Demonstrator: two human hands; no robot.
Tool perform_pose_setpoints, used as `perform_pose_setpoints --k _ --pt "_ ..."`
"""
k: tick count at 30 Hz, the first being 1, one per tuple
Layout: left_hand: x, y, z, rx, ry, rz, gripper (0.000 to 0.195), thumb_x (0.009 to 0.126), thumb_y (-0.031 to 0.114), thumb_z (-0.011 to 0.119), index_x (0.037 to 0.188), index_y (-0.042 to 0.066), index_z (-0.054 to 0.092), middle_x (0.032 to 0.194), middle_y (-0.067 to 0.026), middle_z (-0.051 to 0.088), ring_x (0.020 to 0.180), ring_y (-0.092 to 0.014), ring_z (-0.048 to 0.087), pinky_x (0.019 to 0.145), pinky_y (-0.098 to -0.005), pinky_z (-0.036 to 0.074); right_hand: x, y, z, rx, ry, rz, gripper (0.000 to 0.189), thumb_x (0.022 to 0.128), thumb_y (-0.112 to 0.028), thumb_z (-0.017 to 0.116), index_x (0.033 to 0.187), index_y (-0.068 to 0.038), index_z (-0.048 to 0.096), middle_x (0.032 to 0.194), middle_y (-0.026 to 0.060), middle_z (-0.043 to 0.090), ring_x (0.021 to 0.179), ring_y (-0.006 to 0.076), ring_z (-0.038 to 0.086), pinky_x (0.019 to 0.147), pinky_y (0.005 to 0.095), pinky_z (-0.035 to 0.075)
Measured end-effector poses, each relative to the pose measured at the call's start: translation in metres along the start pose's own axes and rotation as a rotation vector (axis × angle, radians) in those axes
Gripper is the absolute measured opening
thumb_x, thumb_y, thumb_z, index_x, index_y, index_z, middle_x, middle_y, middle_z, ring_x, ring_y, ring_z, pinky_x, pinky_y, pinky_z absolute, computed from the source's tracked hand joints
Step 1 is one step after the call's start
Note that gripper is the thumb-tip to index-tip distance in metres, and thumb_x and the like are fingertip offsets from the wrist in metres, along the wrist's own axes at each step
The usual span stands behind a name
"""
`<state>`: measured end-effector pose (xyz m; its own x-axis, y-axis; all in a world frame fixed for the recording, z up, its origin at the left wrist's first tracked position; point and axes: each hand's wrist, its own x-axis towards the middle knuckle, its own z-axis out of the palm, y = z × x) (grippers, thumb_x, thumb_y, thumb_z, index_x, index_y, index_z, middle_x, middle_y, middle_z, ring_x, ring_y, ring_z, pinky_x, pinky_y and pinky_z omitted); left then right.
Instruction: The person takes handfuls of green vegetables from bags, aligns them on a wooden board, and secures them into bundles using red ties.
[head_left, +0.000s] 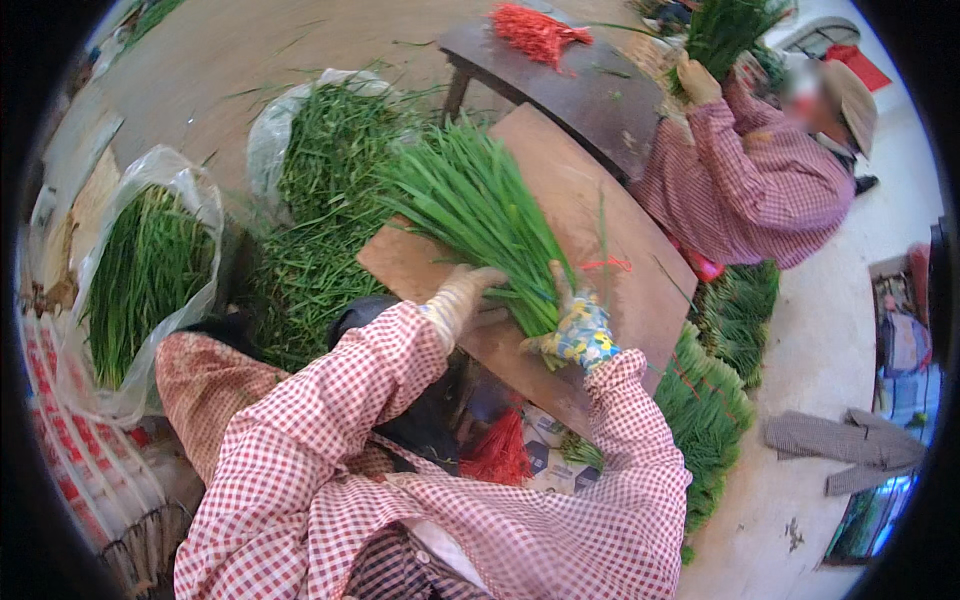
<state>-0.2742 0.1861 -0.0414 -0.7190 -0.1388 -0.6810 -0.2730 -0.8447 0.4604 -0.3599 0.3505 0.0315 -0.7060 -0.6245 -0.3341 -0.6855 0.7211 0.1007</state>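
A loose bunch of garlic chives (480, 199) lies on a brown board (637, 247) before me, its leaf tips fanning away and its stem ends towards me. My left hand (466, 294), in a pale glove, holds the left side of the bunch; some of its fingers are hidden. My right hand (577, 330), in a glove with a flower-patterned cuff, grips the lower right side by the stem ends. Its thumb runs up along the leaves. Right of the bunch, a thin red tie (607, 264) rests on the board.
Left are a plastic bag of chives (146, 277) and a heap of loose leaves (322, 255). Red ties (536, 34) lie on a dark table (577, 90); more red strands (501, 450) hang below my board. Tied bundles (697, 420) line the right. A co-worker (757, 165) holds chives.
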Motion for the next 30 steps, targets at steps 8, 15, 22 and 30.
perform_pose_setpoints --k 8,15,22,30 --pt "-0.071 0.019 -0.026 0.430 -0.117 0.149 0.057 0.082 0.034 0.070 0.128 0.007 0.050 0.105 -0.0104 0.057 0.093 -0.020 0.057 0.075 -0.0340 0.051 0.002 0.041 0.019 0.443 0.156 -0.006 0.113 0.056 -0.032 0.088 0.148 -0.001 0.030 0.130 0.0237 0.056 0.122 0.0376 0.052 0.107 0.0417 0.039" --pt "-0.177 0.060 -0.158 0.476 -0.067 0.809 0.044 0.086 0.014 0.069 0.126 0.003 0.054 0.117 -0.0057 0.060 0.109 -0.014 0.055 0.098 -0.0318 0.046 0.036 0.091 0.065 0.344 0.107 0.013 0.110 0.059 -0.031 0.088 0.145 0.003 0.030 0.140 0.0283 0.044 0.127 0.0402 0.045 0.104 0.0410 0.042" --pt "-0.271 0.089 -0.292 0.089 0.266 1.064 0.036 0.090 0.011 0.065 0.124 0.004 0.055 0.113 -0.0024 0.060 0.107 -0.013 0.057 0.096 -0.0302 0.047 0.095 -0.064 -0.106 -0.046 0.347 -0.276 0.077 0.074 -0.031 0.079 0.136 0.001 0.045 0.120 0.0201 0.062 0.114 0.0338 0.059 0.099 0.0404 0.046" --pt "-0.288 0.108 -0.472 -0.562 0.646 1.216 0.045 0.088 0.019 0.067 0.128 0.005 0.050 0.113 -0.0059 0.060 0.099 -0.019 0.062 0.088 -0.0345 0.052 0.094 -0.576 -0.096 -0.004 0.006 -1.493 0.052 0.081 -0.018 0.072 0.130 -0.012 0.054 0.123 0.0188 0.059 0.106 0.0388 0.060 0.090 0.0447 0.050"
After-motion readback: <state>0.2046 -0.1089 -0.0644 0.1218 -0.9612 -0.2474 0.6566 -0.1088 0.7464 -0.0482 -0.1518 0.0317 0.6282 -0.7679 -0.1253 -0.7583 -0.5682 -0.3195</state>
